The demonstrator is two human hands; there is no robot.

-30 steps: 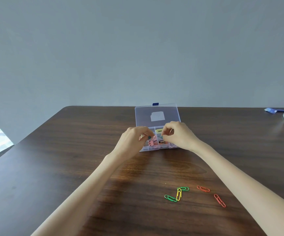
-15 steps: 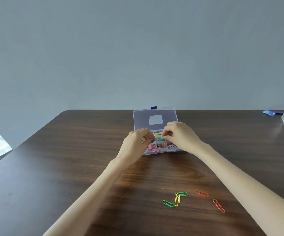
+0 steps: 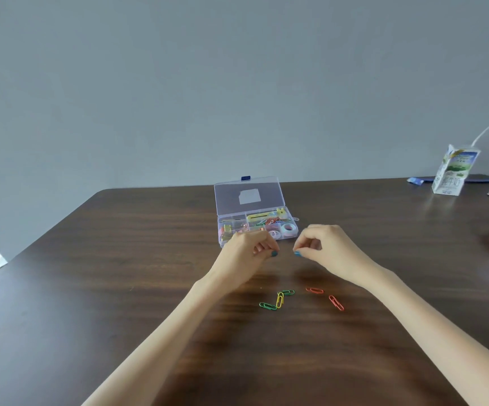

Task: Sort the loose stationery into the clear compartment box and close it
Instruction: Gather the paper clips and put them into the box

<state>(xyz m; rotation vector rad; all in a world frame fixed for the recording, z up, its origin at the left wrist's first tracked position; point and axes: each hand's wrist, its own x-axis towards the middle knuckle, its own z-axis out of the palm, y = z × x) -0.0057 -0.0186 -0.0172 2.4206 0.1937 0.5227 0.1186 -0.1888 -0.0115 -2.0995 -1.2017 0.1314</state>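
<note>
I see the left hand (image 3: 249,250) and right hand (image 3: 322,247) curled, maybe holding nothing, between the open box (image 3: 226,200) and loose paper clips (image 3: 280,300) on the tabletop (image 3: 120,259).

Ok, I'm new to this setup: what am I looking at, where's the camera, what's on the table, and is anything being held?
No machine here: a person's two bare hands, filmed by one wide-angle camera worn on the head, looking down. On the dark table the clear compartment box stands open, partly filled with stationery. Five loose paper clips lie nearer the person; a milk carton stands far right. The left hand and right hand hover between box and clips, fingers curled, nothing visibly held.
</note>
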